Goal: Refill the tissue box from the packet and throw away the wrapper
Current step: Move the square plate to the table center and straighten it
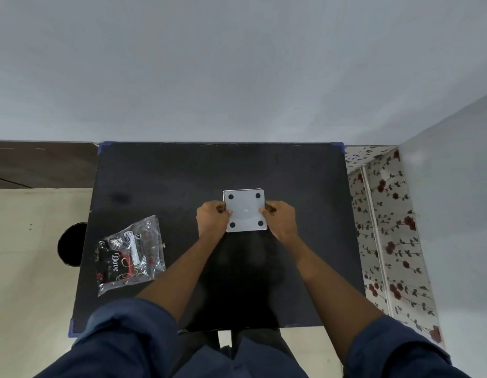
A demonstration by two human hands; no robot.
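A white square tissue box (245,210) lies upside down in the middle of the black table (168,173), its base with four black round feet facing up. My left hand (211,220) grips its left side and my right hand (281,219) grips its right side, thumbs on the base. The plastic packet (131,255), clear and crumpled with a dark "Dove" print, lies flat on the table's left part, apart from both hands.
A grey wall runs along the table's far edge. To the right stands a floral-patterned surface (386,227). On the left, a beige floor shows a round black object (71,244) partly hidden under the table edge.
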